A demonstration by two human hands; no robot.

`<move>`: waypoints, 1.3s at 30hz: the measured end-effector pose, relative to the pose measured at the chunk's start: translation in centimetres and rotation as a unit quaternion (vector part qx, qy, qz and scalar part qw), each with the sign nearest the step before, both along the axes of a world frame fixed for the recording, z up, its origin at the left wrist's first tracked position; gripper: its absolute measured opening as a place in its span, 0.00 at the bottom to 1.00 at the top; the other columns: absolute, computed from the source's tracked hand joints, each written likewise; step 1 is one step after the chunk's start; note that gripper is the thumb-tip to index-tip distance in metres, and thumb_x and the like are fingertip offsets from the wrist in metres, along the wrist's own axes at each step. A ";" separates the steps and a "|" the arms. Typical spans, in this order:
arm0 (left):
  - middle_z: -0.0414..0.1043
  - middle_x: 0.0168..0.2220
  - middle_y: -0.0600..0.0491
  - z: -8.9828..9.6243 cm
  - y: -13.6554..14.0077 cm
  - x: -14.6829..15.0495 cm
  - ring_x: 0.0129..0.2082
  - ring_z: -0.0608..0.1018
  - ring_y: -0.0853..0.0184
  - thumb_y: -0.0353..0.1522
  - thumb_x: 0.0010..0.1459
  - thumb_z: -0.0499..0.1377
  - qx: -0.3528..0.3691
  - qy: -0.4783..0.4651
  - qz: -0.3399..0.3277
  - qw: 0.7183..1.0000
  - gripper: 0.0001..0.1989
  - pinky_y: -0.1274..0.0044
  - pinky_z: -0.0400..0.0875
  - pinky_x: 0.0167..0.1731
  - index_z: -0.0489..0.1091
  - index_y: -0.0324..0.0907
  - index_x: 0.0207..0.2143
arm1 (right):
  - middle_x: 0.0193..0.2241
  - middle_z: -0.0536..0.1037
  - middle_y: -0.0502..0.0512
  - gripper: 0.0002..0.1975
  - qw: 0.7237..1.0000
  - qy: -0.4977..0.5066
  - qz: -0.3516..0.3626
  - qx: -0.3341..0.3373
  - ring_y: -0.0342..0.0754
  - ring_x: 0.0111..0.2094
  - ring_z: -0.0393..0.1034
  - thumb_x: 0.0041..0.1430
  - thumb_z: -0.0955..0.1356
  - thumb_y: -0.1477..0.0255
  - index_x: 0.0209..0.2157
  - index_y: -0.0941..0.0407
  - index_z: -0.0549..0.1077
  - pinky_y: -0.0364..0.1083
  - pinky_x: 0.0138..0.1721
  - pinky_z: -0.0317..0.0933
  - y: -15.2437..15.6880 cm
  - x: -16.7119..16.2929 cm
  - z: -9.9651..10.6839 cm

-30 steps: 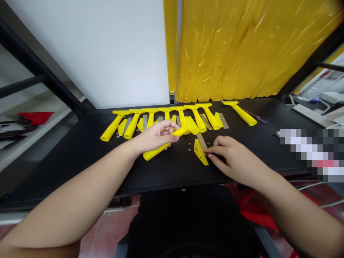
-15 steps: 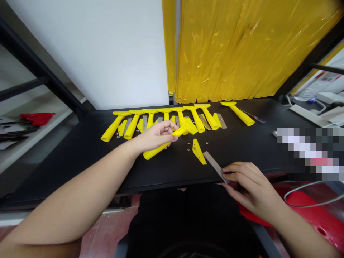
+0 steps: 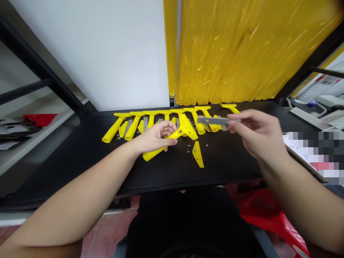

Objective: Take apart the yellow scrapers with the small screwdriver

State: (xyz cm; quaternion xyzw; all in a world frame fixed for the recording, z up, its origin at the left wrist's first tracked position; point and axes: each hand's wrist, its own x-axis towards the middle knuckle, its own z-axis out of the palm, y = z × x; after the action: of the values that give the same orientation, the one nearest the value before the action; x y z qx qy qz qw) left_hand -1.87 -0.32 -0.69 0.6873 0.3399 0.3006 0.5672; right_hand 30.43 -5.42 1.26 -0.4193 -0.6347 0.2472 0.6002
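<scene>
My left hand [image 3: 161,137] is closed around a yellow scraper handle [image 3: 153,154], whose wide triangular head faces up and to the right. Pinched between the fingers of my right hand [image 3: 258,130] is a grey metal blade [image 3: 212,122], held level above the table, somewhat blurred and apart from the handle. Below the handle's head, a yellow clamp plate [image 3: 198,154] with holes lies on the black table. Small screws and nuts [image 3: 188,146] rest beside that plate.
Several yellow scraper handles [image 3: 114,129] stand in a row along the back of the black table [image 3: 161,175], with blades and plates between them. White and yellow panels rise behind. A partly pixelated object [image 3: 309,154] lies at right; a red seat [image 3: 263,211] is below.
My right hand has lifted the blade off the table's front edge, up and toward the handle. My left hand has turned the handle so its head shows flat.
</scene>
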 end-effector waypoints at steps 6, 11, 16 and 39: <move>0.65 0.42 0.54 -0.4 0.3 -0.1 0.38 0.75 0.69 0.31 0.57 0.72 0.011 -0.018 -0.013 1.000 0.26 0.78 0.82 0.30 0.68 0.41 0.55 | 0.22 0.73 0.48 0.22 0.974 0.031 0.123 -0.187 0.40 0.22 0.64 0.47 0.83 0.66 0.25 0.54 0.67 0.42 0.23 0.56 7.6 -4.5 1.5; 0.67 0.45 0.51 -0.8 0.5 -0.1 0.39 0.77 0.68 0.31 0.58 0.71 0.007 -0.029 -0.002 1.000 0.34 0.78 0.81 0.29 0.66 0.43 0.65 | 0.23 0.74 0.46 0.22 0.950 0.065 0.194 -0.235 0.39 0.22 0.64 0.44 0.84 0.67 0.30 0.54 0.70 0.41 0.23 0.56 7.7 -5.7 0.0; 0.67 0.47 0.49 -0.7 0.4 0.0 0.39 0.77 0.67 0.31 0.59 0.71 0.012 -0.020 -0.005 1.000 0.34 0.78 0.81 0.28 0.66 0.43 0.65 | 0.27 0.77 0.46 0.24 0.941 0.038 0.223 -0.253 0.40 0.24 0.68 0.44 0.82 0.70 0.44 0.57 0.77 0.42 0.25 0.60 6.5 -5.5 -0.6; 0.69 0.45 0.54 -0.6 -0.7 0.5 0.28 0.75 0.75 0.33 0.60 0.70 0.029 0.023 -0.024 0.999 0.25 0.78 0.79 0.24 0.69 0.42 0.57 | 0.24 0.78 0.46 0.22 0.927 0.054 0.276 -0.250 0.40 0.22 0.70 0.46 0.84 0.68 0.38 0.55 0.73 0.40 0.24 0.65 6.8 -3.8 -0.4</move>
State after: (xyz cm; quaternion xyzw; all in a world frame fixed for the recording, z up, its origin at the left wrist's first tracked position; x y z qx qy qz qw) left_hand -1.34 -1.02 -1.26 0.7181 0.3272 0.2808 0.5462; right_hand 26.63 1.39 0.90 -0.3502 -0.6099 0.5757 0.4171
